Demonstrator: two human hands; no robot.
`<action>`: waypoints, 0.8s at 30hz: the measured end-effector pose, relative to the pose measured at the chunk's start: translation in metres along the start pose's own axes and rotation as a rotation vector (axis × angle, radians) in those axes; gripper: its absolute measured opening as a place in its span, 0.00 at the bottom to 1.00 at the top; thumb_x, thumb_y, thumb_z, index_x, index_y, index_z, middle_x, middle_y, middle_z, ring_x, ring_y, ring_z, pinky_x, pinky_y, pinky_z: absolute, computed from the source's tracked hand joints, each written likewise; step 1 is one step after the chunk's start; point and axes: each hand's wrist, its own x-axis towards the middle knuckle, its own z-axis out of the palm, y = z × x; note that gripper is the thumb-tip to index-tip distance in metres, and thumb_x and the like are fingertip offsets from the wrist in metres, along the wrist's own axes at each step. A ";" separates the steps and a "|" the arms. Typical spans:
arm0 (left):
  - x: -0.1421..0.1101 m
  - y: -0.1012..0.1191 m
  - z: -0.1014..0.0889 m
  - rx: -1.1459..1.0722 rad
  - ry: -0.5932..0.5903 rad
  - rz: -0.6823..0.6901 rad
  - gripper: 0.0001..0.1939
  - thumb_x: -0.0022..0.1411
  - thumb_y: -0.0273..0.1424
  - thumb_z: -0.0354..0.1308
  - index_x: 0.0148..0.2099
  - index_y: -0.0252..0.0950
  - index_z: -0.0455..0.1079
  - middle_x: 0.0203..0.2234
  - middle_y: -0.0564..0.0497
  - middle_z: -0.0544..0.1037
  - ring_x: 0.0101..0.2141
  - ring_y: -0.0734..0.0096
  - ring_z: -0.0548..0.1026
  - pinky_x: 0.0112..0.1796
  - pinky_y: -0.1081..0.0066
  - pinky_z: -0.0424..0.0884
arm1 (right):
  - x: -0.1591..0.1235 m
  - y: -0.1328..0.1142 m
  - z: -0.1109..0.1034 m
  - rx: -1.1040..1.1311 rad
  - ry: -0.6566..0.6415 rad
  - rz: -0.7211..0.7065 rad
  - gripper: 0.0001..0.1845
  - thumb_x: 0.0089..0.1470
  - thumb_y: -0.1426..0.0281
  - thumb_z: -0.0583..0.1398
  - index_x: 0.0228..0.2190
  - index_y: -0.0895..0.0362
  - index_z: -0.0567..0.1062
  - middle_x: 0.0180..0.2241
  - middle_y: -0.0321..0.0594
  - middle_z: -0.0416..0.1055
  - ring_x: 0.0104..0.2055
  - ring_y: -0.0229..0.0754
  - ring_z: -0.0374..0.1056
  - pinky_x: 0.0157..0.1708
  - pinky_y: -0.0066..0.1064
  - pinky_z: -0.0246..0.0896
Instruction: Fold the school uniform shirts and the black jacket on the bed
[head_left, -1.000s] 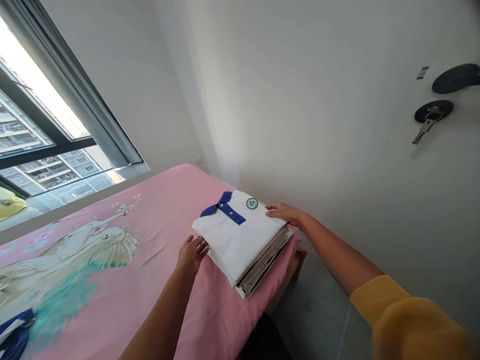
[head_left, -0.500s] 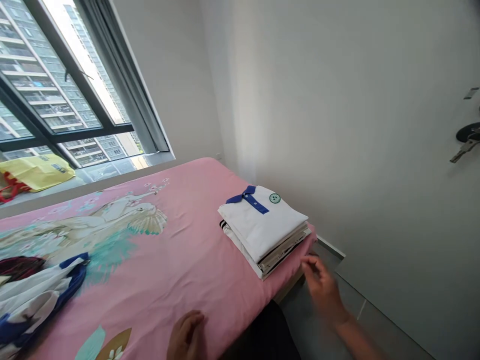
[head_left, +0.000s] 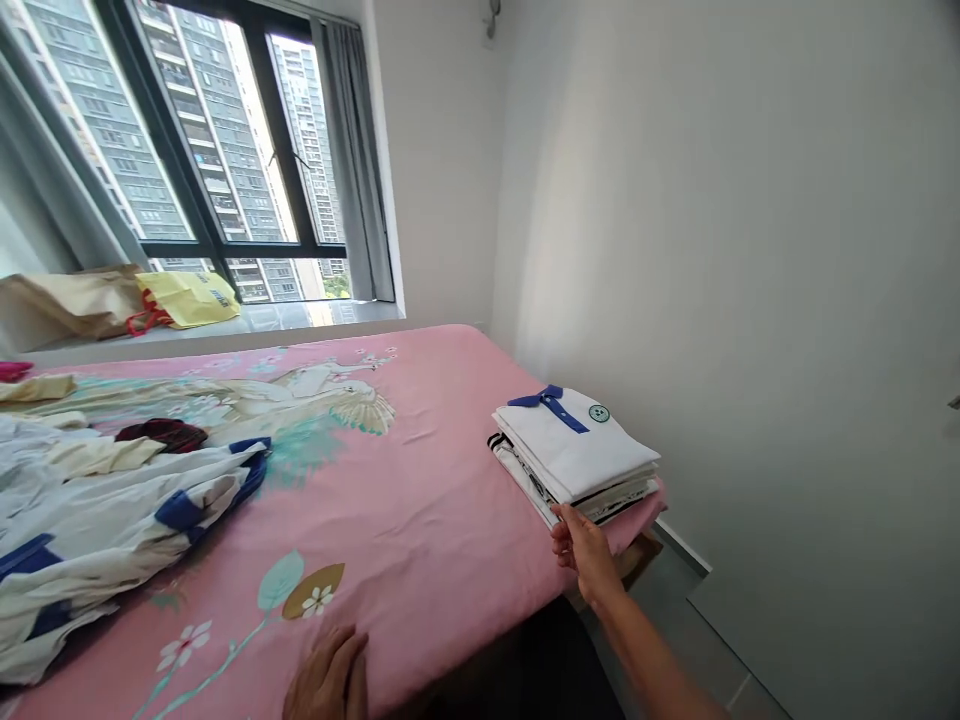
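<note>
Hands both lie open: the right hand point(head_left: 589, 555) touches the near edge of a folded clothes stack point(head_left: 585, 490) with its fingers, grasping nothing, and the left hand point(head_left: 328, 675) rests loosely on the pink bedsheet point(head_left: 420, 500). In the head view, the stack, topped by a white polo shirt point(head_left: 577, 445), sits at the bedsheet's wall-side edge. It should prove light, soft and slippery, so flat palms beneath both sides would hold it best.

White polo point(head_left: 577, 450) w/ blue collar point(head_left: 546, 398)
</note>
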 end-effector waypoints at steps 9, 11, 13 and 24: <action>-0.023 0.030 -0.035 0.099 -0.001 0.017 0.14 0.59 0.25 0.50 0.44 0.42 0.72 0.44 0.48 0.76 0.47 0.63 0.72 0.50 0.57 0.68 | -0.050 0.089 0.035 -0.657 -0.445 -0.219 0.27 0.46 0.48 0.55 0.38 0.56 0.74 0.39 0.43 0.73 0.42 0.46 0.69 0.39 0.31 0.66; -0.028 0.035 -0.038 0.107 0.026 -0.007 0.13 0.58 0.24 0.50 0.43 0.42 0.71 0.43 0.49 0.76 0.47 0.65 0.71 0.51 0.58 0.66 | -0.052 0.110 0.057 -0.775 -0.561 -0.312 0.27 0.50 0.49 0.53 0.42 0.55 0.73 0.46 0.43 0.70 0.47 0.46 0.66 0.47 0.34 0.63; -0.038 0.038 -0.033 0.116 0.083 -0.016 0.13 0.58 0.24 0.50 0.43 0.43 0.71 0.44 0.51 0.76 0.47 0.66 0.71 0.52 0.59 0.65 | -0.052 0.125 0.086 -0.879 -0.662 -0.440 0.28 0.52 0.51 0.50 0.45 0.56 0.71 0.50 0.45 0.67 0.52 0.47 0.63 0.53 0.37 0.58; 0.000 -0.069 -0.097 0.160 -0.141 0.069 0.13 0.56 0.30 0.51 0.43 0.40 0.71 0.43 0.46 0.75 0.47 0.62 0.71 0.49 0.61 0.65 | -0.045 0.181 0.179 -1.391 -0.769 -1.107 0.26 0.56 0.60 0.46 0.53 0.50 0.66 0.59 0.37 0.57 0.60 0.50 0.53 0.57 0.55 0.43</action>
